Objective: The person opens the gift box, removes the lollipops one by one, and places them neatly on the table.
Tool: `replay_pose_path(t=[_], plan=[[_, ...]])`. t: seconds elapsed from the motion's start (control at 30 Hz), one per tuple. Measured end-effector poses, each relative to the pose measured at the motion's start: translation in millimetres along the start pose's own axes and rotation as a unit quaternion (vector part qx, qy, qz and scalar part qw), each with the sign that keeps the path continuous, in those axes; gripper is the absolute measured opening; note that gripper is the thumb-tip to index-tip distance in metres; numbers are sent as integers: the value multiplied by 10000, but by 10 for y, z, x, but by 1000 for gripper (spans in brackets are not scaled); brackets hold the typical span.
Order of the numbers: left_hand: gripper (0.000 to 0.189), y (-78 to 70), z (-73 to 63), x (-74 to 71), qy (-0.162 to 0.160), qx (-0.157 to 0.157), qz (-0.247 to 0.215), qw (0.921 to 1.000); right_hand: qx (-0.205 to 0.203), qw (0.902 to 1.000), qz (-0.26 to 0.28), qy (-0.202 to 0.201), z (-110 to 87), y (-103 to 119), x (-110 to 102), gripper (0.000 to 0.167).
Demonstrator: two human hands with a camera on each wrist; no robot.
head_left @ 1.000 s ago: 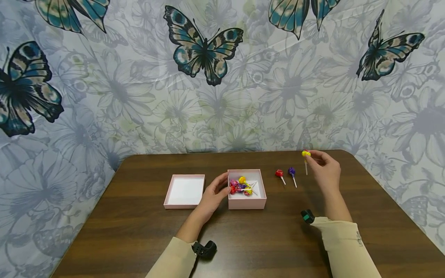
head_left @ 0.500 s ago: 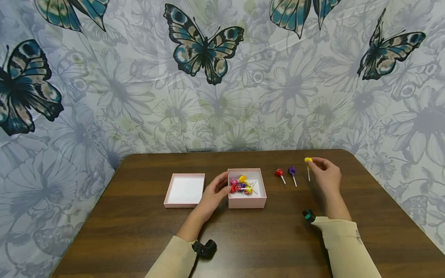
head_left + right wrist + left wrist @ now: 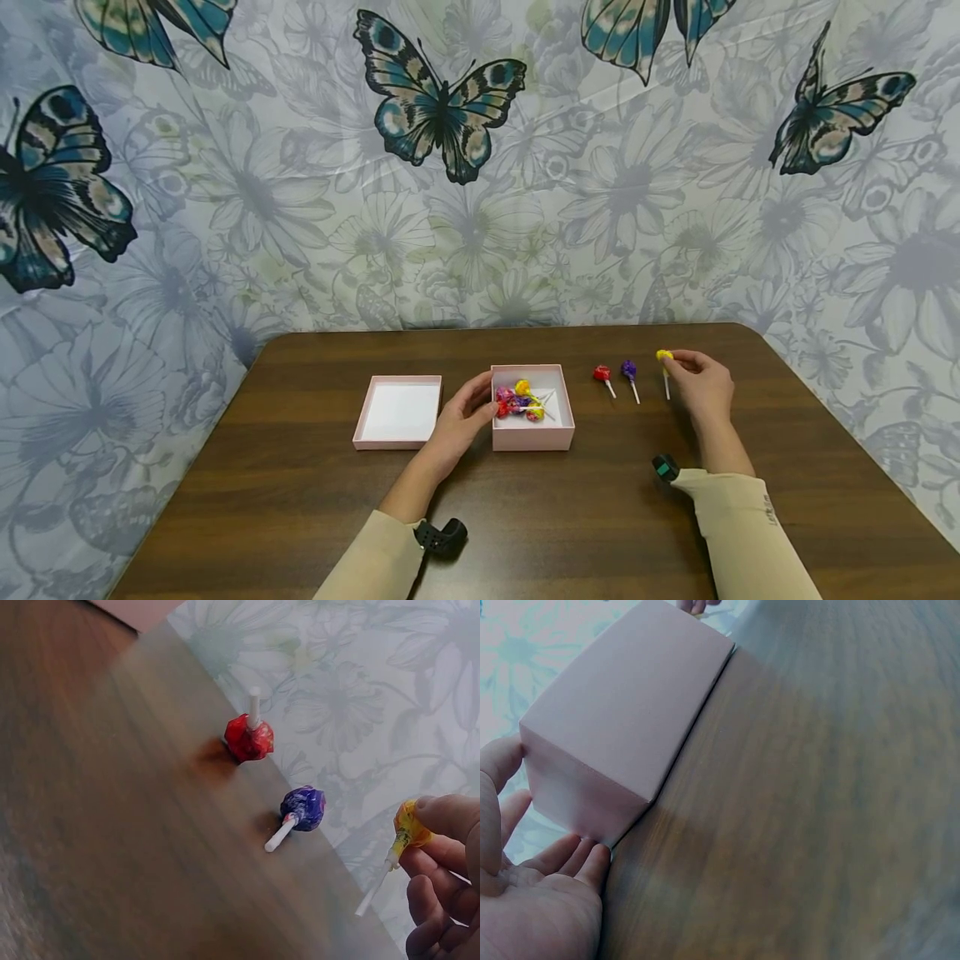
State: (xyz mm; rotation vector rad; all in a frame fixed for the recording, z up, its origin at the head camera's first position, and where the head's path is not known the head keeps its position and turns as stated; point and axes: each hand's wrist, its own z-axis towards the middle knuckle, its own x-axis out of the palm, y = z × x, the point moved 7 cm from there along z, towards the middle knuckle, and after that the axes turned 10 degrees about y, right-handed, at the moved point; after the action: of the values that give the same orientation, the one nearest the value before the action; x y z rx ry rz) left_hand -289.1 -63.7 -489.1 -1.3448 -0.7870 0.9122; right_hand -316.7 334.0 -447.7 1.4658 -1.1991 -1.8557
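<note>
Soft light — wrist views hazy

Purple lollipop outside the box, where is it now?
Head view: the purple lollipop lies on the table, right of the pink box, between the red lollipop and the yellow lollipop in the right hand.

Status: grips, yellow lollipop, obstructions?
Right grip pinches yellow lollipop by its head. Left grip touches pink box. Red lollipop, purple lollipop lie nearby; nothing visibly in the way.

Head view faces forward, down — closer wrist views share the box (image 3: pixel 532 440).
</note>
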Motion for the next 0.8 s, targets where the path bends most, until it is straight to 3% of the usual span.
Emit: replay_pose_path(t=[0.5,0.8], plan=[[53,8,4,-8,-43,-35,96,9999,373,9987,-241,262,61,-177,92,46],[53,13,-1,-13,-68,-64,70,9999,356,9939,-980,350,98,-245,159,48]])
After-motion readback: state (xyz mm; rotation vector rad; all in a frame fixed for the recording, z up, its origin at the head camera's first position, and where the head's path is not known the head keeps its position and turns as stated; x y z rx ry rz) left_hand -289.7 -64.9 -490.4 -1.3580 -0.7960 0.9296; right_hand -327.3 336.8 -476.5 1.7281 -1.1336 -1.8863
